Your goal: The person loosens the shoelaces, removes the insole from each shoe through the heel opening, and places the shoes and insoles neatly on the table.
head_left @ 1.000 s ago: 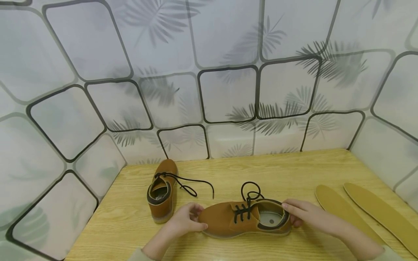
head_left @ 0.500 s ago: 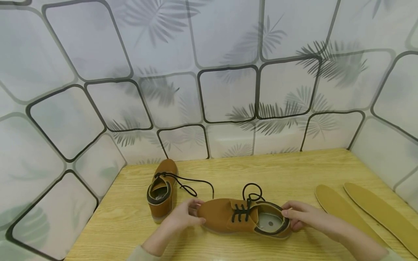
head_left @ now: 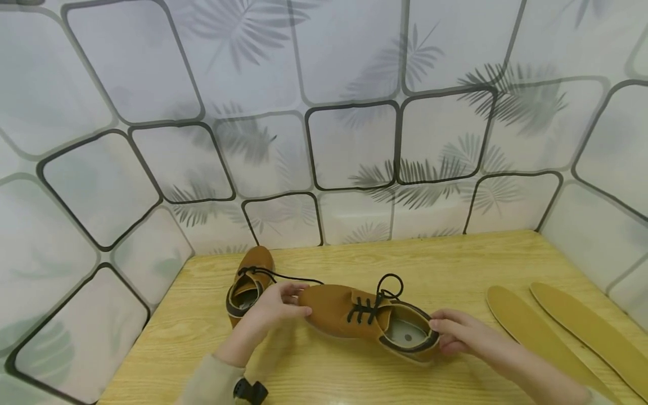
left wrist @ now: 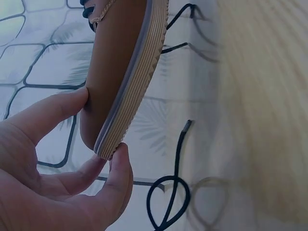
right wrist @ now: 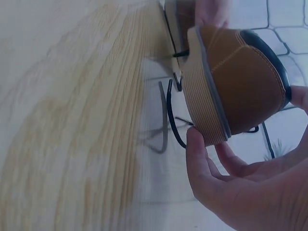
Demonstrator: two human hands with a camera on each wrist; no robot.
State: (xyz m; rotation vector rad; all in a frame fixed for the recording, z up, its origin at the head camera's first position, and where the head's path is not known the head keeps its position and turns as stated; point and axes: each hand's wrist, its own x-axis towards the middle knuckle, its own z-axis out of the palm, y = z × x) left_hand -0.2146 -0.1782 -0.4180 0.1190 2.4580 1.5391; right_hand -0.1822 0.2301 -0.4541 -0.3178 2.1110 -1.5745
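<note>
A brown lace-up shoe (head_left: 326, 312) is held between both hands, toe toward the left and opening facing up. At its toe, the left hand (head_left: 273, 306) pinches with the thumb on the upper; in the left wrist view the fingers (left wrist: 118, 183) are under the ribbed sole. The right hand (head_left: 458, 332) grips the heel, thumb at the dark collar. In the right wrist view its fingertips (right wrist: 195, 137) support the sole, which is raised off the table. Black laces (head_left: 361, 309) cross the shoe's front, with a loose loop behind. Inside, a pale footbed (head_left: 405, 334) shows.
A second brown shoe (head_left: 258, 259) stands at the back left, partly hidden by the left hand, its black lace trailing right. Two tan insoles, a nearer one (head_left: 531, 332) and a farther one (head_left: 582, 329), lie on the wooden table (head_left: 445, 264) at right. Patterned walls enclose the table.
Both hands have raised the shoe and shifted it left and away from the person, with its toe swung farther back. The left hand now overlaps the second shoe's heel in the head view.
</note>
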